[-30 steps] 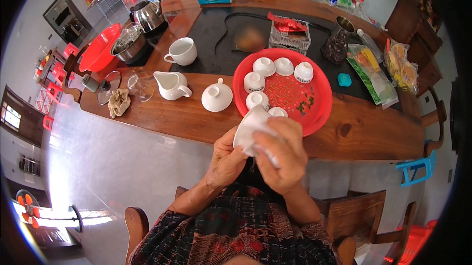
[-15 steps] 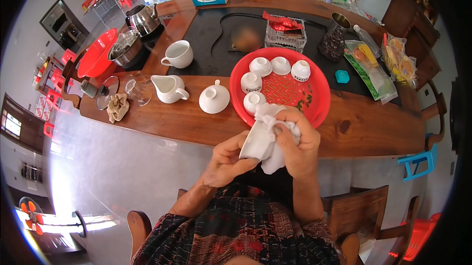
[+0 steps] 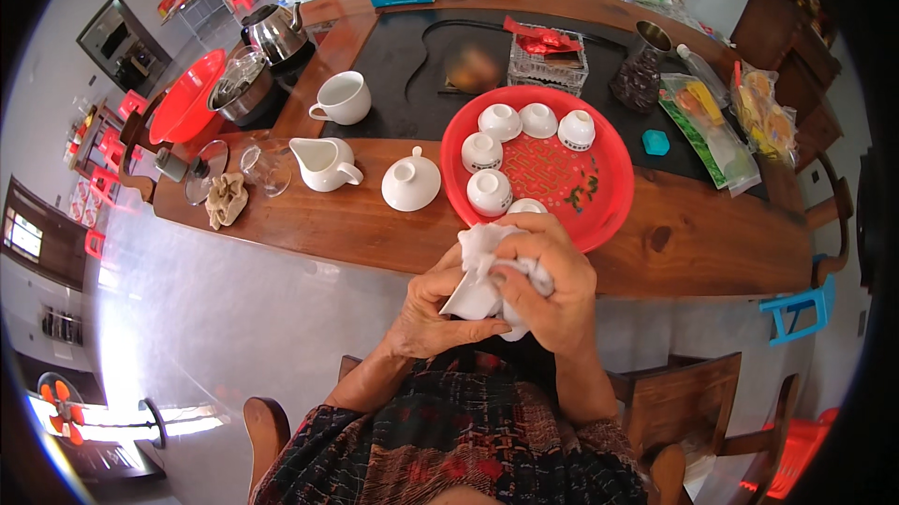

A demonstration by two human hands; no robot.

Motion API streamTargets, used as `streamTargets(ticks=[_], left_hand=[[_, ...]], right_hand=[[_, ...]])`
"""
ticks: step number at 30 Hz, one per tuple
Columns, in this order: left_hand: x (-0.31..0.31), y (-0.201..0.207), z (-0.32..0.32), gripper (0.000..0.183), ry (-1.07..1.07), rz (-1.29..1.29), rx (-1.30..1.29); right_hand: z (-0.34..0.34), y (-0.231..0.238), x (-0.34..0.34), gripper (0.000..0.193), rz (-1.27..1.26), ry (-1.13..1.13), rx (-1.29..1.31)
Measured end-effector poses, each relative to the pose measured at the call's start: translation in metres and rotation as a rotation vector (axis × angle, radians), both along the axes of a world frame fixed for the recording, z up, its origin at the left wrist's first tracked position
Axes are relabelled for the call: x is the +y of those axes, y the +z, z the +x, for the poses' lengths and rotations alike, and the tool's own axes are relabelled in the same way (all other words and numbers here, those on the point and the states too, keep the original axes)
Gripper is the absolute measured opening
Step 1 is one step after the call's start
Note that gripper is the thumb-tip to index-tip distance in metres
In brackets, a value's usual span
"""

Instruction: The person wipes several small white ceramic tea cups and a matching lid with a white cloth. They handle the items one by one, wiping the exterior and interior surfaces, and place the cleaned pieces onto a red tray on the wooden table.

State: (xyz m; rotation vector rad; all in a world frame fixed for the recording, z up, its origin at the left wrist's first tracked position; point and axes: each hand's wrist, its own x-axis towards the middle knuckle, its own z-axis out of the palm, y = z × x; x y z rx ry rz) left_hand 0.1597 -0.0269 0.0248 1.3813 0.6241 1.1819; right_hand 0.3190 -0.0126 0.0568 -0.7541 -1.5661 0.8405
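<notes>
My left hand [image 3: 426, 313] grips a white porcelain bowl [image 3: 468, 301], tilted in front of my chest at the table's near edge. A crumpled white cloth [image 3: 482, 243] is bunched in my right hand [image 3: 559, 292], its fingers closed and pressing it against the bowl. Cloth and fingers cover much of the bowl. Just beyond lies a round red tray [image 3: 613, 210] with a gold and green pattern. Several small white teacups [image 3: 489, 191] stand upside down along its left and far sides; my right hand partly hides the nearest one.
Left of the tray are a white lid [image 3: 412, 183], a white pitcher [image 3: 323, 166], a white mug [image 3: 343, 98], a glass [image 3: 267, 173] and a crumpled tan cloth [image 3: 227, 201]. A steel kettle [image 3: 278, 34] and red basin [image 3: 187, 98] stand farther left; a dark vase [image 3: 641, 74] stands right.
Both hands have shifted slightly left, and the right hand has turned the cloth farther over the bowl. Another cup at the tray's near edge has come into sight.
</notes>
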Motion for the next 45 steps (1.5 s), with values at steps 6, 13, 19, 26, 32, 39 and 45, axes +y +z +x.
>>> streamTargets(ticks=[6, 13, 19, 26, 32, 39, 45], left_hand=[[0.002, -0.001, 0.000, 0.033, -0.010, 0.023, -0.024], [0.004, -0.010, -0.003, 0.039, 0.078, -0.020, 0.034], [-0.003, -0.010, -0.007, 0.045, 0.007, -0.080, -0.026], [0.001, -0.027, 0.008, 0.060, -0.041, -0.255, -0.538], [0.000, -0.033, -0.003, 0.059, 0.026, -0.412, -0.383], [0.002, -0.021, 0.014, 0.061, 0.059, -0.281, -0.502], [0.002, -0.017, 0.016, 0.060, 0.086, -0.293, -0.516]], right_hand=[[-0.004, -0.010, 0.011, 0.016, -0.191, -0.045, 0.137], [-0.024, 0.001, -0.018, 0.021, 0.541, -0.149, -0.400], [-0.011, 0.006, -0.009, 0.021, 0.173, -0.136, -0.140], [-0.012, -0.010, -0.006, 0.022, 0.137, -0.235, -0.020], [-0.031, -0.028, -0.018, 0.029, 0.643, -0.295, -0.272], [-0.013, -0.015, -0.013, 0.022, 0.134, -0.263, -0.058], [-0.012, -0.014, -0.010, 0.022, 0.183, -0.318, -0.098]])
